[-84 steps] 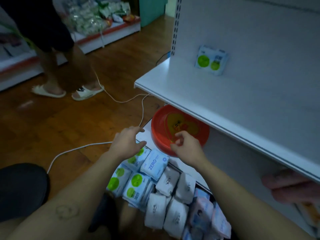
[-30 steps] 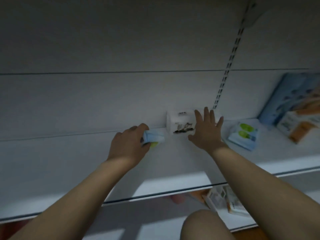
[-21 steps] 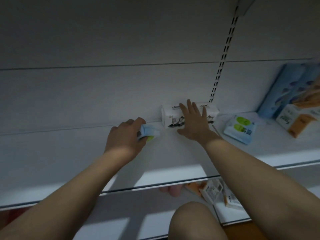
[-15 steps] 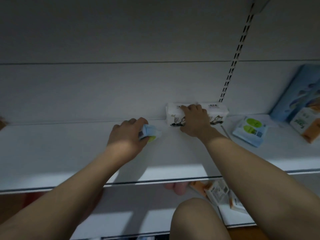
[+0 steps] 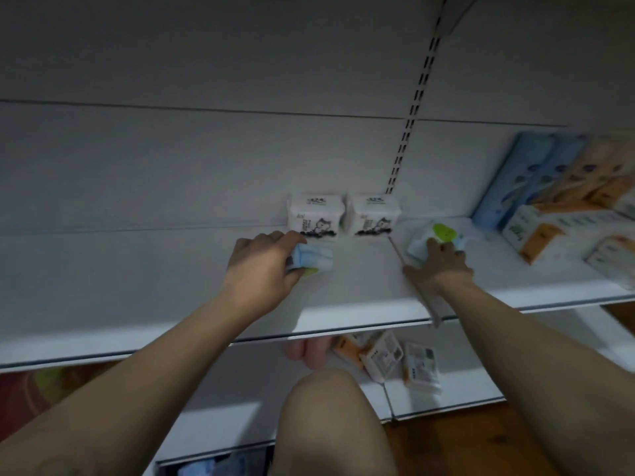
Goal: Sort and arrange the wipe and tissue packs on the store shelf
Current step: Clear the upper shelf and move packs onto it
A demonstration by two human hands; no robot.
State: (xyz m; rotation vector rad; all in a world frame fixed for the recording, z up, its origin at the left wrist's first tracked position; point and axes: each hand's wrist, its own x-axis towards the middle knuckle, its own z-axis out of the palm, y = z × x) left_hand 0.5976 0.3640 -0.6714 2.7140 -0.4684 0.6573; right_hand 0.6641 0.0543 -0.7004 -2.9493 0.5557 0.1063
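Fingers point(image 5: 275, 240), our left hand point(image 5: 261, 269): curled round blue wipe pack point(image 5: 314, 259), just before two tissue packs point(image 5: 316, 216) at shelf's point(image 5: 137, 286) back edge; our right hand point(image 5: 438, 266) clutched green-spotted wipe pack point(image 5: 436, 235).

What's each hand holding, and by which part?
Left hand grips a blue pack by its left end. Right hand grips a green-dot pack by its near edge; the frame is blurred there.
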